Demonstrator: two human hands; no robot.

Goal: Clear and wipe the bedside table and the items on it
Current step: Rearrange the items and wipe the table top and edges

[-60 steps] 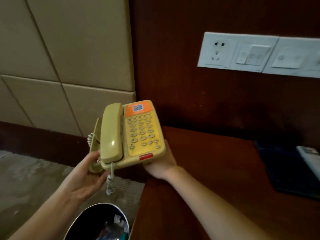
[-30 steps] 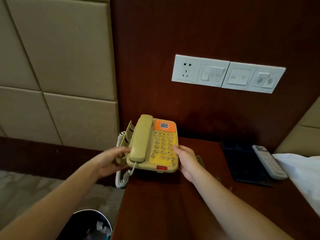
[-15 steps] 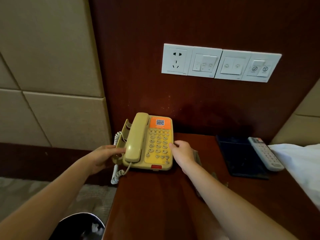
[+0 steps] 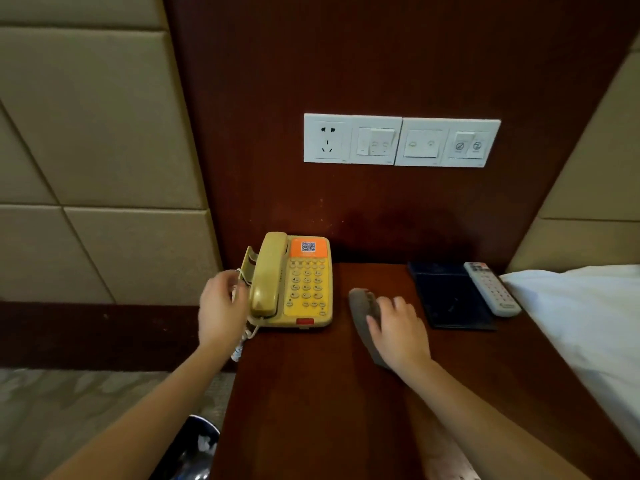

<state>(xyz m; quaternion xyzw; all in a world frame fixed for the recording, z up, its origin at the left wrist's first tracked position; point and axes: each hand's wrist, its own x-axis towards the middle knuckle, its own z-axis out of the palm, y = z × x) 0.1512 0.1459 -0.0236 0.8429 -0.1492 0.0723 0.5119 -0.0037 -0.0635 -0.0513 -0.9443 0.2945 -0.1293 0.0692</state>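
A yellow desk phone [image 4: 306, 289] with an orange label stands on the back left corner of the dark wooden bedside table [image 4: 311, 393], its handset [image 4: 268, 275] in the cradle. Its coiled cord [image 4: 242, 341] hangs over the table's left edge. My left hand [image 4: 220, 310] hovers just left of the phone by the cord, fingers loosely curled and holding nothing I can make out. My right hand [image 4: 398, 334] lies on a grey-brown cloth [image 4: 360, 303] to the right of the phone, fingers bent over it.
A dark flat folder [image 4: 450, 299] and a white remote [image 4: 491, 289] lie at the table's back right. White bedding [image 4: 581, 317] borders the right edge. A black bin [image 4: 194, 452] stands on the carpet at the lower left. A socket and switch panel [image 4: 401, 140] is on the wall.
The phone came down from mid-air onto the table's back left corner. Both hands have let go of it; my right hand moved right onto the cloth.
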